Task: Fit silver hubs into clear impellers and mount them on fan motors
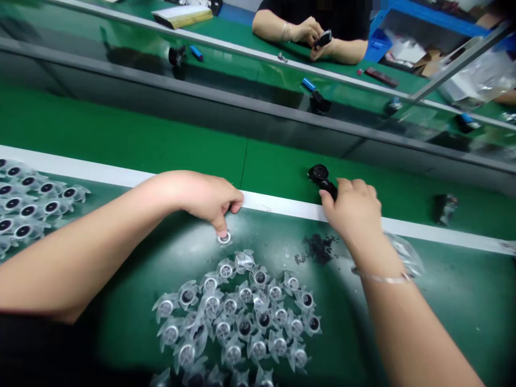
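Note:
My left hand [209, 198] is curled over the green mat, its fingertips pinching one small clear fan-shaped part [224, 238] just above a heap of the same clear parts [242, 317]. My right hand [355, 212] reaches to the white strip and grips a black round-headed piece [321, 178] that lies on the edge of the green belt. A bracelet shows on my right wrist. A small pile of tiny black screws [318, 248] lies just left of that wrist.
More clear fan parts [28, 201] are laid out at the far left. A clear plastic bag [405, 255] lies under my right forearm. Across the belt [161, 137] another person's hands [314, 35] hold a dark object. Black and blue pieces stand along the far rail.

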`<state>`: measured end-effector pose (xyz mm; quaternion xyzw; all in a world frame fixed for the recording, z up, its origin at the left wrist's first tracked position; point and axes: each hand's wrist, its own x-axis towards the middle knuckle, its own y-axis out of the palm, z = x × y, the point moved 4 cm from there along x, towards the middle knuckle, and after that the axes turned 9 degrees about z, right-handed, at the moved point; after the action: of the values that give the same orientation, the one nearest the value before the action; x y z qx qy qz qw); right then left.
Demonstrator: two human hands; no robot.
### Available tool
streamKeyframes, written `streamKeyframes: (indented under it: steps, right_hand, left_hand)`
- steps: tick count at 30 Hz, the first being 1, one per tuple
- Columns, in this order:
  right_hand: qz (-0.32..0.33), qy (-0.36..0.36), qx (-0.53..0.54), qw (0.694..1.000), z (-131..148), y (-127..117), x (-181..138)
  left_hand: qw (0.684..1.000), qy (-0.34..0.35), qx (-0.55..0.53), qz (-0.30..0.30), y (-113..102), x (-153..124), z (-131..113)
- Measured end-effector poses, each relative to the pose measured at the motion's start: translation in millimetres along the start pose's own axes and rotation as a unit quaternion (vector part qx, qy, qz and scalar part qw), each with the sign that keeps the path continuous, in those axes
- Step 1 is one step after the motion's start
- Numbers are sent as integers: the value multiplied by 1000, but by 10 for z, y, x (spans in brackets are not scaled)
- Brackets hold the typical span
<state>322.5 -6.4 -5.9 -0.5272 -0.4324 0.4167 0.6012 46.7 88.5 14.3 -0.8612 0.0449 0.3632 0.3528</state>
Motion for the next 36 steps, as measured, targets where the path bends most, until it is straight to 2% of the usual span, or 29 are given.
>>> streamKeyframes:
  steps: [2,5,7,9,13,19,23,26,31,36]
  right_hand:
    - [11,-71,39,997,59,-91,-311]
    - [63,-189,103,974,170,-130,-797]
    - [72,-222,121,965,210,-111,-1024]
    - [70,-232,121,963,232,-80,-1140]
    - [81,-255,73,961,301,-72,-1156]
    - [77,-296,-68,950,518,-136,-1126]
    - [57,-283,-128,949,621,-101,-1139]
    - [52,-264,-141,953,609,-74,-1135]
    - [69,-275,-129,950,560,-87,-1181]
    - [61,-272,-117,953,576,-83,-1220]
  left_hand:
    - [997,67,-4,-47,-34,59,-22]
    - [978,179,4,-103,-5,169,-149]
    - [965,234,-1,-122,49,249,-225]
    - [956,258,-10,-142,96,313,-253]
    - [948,262,-11,-181,134,364,-234]
    - [945,249,22,-209,166,371,-247]
    - [944,237,55,-223,218,401,-255]
    - [944,230,54,-230,236,419,-247]
    - [945,233,47,-224,232,430,-242]
    - [943,228,51,-236,242,434,-238]
